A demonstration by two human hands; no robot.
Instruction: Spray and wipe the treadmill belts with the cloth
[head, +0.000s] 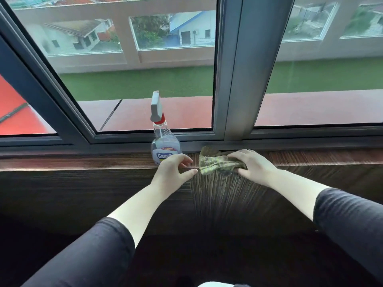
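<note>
Since no treadmill belt shows in view, stage: judged as collecting supplies, with spraying and wiping not yet begun.
Spray bottle (pixel 163 146): upright on the wooden window sill (pixel 83 161), close against the window frame (pixel 238 79), nozzle head up. Standing it this way keeps the trigger reachable and the liquid in.
Left hand (pixel 172 168): in front of the bottle's base, fingers and thumb apart in a loose curve and closed round nothing. Contact with the bottle cannot be confirmed. The shape suits a grasp about the bottle's body.
Cloth (pixel 213 160): greenish and bunched, lying on the sill just right of the bottle, apart from it.
Right hand (pixel 251 163): fingers curled over the cloth's right end, gripping it against the sill edge, likely to lift it.
Risk: the bottle is tall and narrow, so a glancing touch could tip it.
</note>
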